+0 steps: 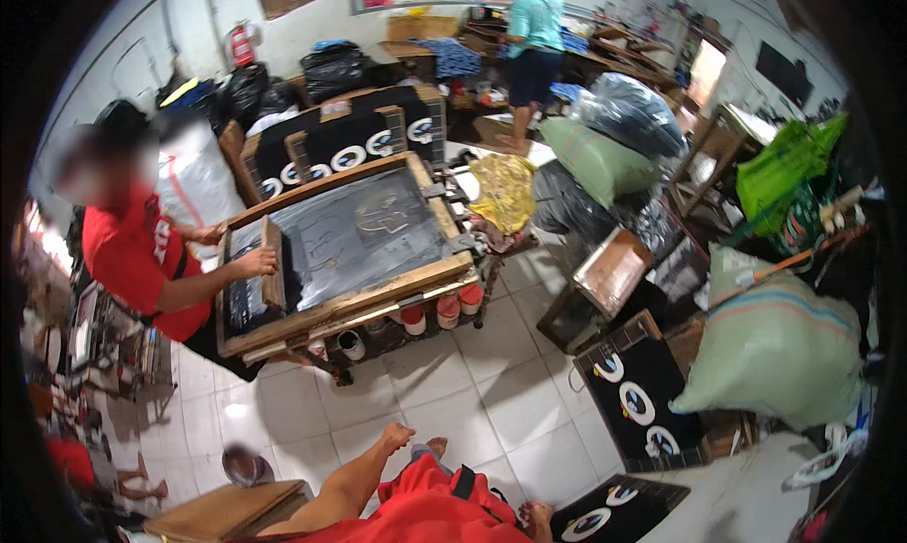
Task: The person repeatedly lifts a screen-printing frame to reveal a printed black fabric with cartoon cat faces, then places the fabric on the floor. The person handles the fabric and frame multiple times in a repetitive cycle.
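My left hand reaches forward over the tiled floor, its fingers loosely bent and apart, with nothing visible in them. Low at my right side is my right hand, beside the edge of a black panel printed with white eye shapes; its fingers are partly hidden and I cannot tell whether it touches the panel. Ahead of me stands a wood-framed printing screen on a low table, its mesh smeared dark. A co-worker in a red shirt grips a wooden squeegee on it with both hands.
Paint pots sit beneath the screen table. Another eye-printed panel and a stuffed pale green sack are at the right. A brown board lies near my left forearm. A person in teal stands at the back.
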A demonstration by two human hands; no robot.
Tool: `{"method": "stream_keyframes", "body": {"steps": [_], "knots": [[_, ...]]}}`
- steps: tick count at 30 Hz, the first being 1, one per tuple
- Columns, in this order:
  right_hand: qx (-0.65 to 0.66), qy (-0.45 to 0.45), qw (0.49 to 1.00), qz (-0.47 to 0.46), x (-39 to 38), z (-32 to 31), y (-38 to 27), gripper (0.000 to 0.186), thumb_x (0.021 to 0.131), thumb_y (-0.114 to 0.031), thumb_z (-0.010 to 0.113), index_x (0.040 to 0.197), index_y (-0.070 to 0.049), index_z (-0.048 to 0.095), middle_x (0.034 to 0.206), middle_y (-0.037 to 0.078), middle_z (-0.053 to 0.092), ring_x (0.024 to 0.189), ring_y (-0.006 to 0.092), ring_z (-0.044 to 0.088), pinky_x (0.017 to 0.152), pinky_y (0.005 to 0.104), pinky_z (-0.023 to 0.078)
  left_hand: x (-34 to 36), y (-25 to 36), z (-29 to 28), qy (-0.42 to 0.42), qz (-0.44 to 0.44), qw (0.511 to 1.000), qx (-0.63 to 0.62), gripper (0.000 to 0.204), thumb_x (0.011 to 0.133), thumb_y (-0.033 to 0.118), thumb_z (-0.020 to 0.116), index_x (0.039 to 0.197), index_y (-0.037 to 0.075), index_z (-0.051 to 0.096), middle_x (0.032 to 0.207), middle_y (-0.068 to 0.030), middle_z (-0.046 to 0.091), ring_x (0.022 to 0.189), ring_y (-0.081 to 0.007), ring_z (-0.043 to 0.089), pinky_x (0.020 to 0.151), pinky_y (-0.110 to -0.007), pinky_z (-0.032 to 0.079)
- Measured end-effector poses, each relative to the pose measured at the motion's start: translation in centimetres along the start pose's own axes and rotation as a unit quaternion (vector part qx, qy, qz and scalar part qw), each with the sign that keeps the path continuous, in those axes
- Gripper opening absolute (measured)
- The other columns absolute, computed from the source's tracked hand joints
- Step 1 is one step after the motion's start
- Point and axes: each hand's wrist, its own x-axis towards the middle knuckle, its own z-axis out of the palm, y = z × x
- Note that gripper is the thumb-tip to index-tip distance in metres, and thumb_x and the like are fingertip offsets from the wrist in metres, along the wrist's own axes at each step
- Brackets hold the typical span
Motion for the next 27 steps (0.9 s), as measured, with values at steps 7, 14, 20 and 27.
{"method": "stream_keyframes", "body": {"steps": [7,14,20,27], "knots": [[-0.008,0.067,0.997,-0.042,-2.6,0.2,-0.6,0.005,0.08,-0.004,0.059,0.078,-0.002,0.056,0.068,0.01,0.059,0.056,0.0199,0.06,0.045,0.0306,0.045,-1.0,-1.0,0.6,-0.029,-0.023,0.998,-0.047,0.037,0.086,0.032,0.062,0.108,0.002,0.061,0.096,-0.012,0.064,0.076,-0.0216,0.06,0.06,-0.035,0.047],[-0.015,0.07,0.997,0.017,-4.3,-0.7,1.7,0.008,0.082,-0.006,0.061,0.086,0.0,0.061,0.071,0.01,0.061,0.058,0.0188,0.061,0.045,0.0291,0.045,-2.1,-2.0,1.0,-0.063,-0.038,0.997,0.0,0.037,0.087,0.031,0.06,0.109,0.002,0.061,0.097,-0.0141,0.064,0.079,-0.0233,0.061,0.067,-0.037,0.048],[-0.009,0.085,0.996,0.036,-5.4,-0.5,2.3,0.005,0.082,-0.006,0.06,0.081,0.0,0.061,0.07,0.008,0.06,0.055,0.0162,0.056,0.048,0.0291,0.044,-0.3,-2.0,1.2,-0.057,-0.039,0.997,-0.041,0.038,0.086,0.032,0.06,0.108,0.001,0.06,0.093,-0.014,0.064,0.077,-0.024,0.061,0.067,-0.039,0.048],[0.041,0.068,0.996,0.031,-5.1,-1.0,1.6,0.009,0.082,-0.007,0.06,0.076,-0.001,0.056,0.067,0.007,0.057,0.056,0.0168,0.055,0.046,0.029,0.04,-1.3,0.5,1.4,-0.034,0.013,0.997,-0.062,0.035,0.084,0.03,0.063,0.104,0.001,0.062,0.088,-0.0126,0.065,0.072,-0.0206,0.061,0.059,-0.034,0.047]]}}
